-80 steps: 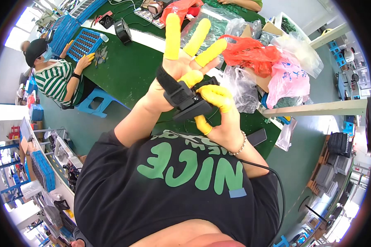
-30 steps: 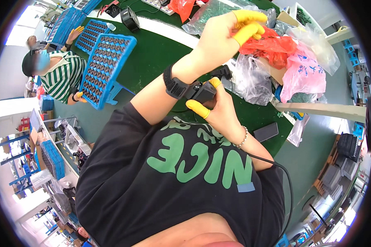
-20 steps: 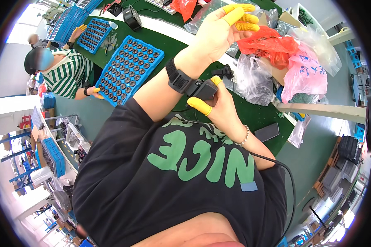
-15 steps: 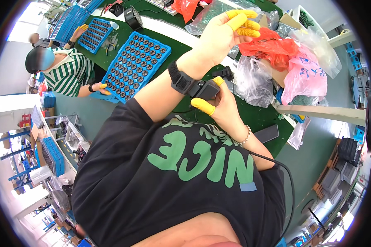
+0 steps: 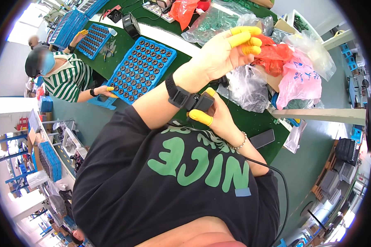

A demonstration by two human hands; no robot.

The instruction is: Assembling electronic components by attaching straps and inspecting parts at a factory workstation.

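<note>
My left hand [image 5: 222,55] is raised over the table, palm partly showing, its fingers in yellow finger cots loosely stretched out around nothing. A black strap [image 5: 176,94] circles my left wrist and carries a small black box-shaped device [image 5: 202,103]. My right hand [image 5: 218,116], with yellow cots on thumb and forefinger, grips this device between those two; its other fingers are mostly hidden. To the left of my left forearm lies a blue tray [image 5: 151,86] filled with rows of round dark parts. A co-worker's hand [image 5: 105,90] touches its left corner.
A person in a striped shirt [image 5: 72,74] sits at left beside a smaller filled blue tray [image 5: 94,40] and pliers [image 5: 108,53]. Red [image 5: 272,57], pink [image 5: 299,82] and clear plastic bags [image 5: 249,88] pile up at right. A dark flat phone-like thing [image 5: 262,138] lies near the table edge.
My left hand has dropped slightly, while my right hand keeps its grip on the wrist device. The large blue tray has shifted a little right, the co-worker's hand moving with it. The view has shifted slightly.
</note>
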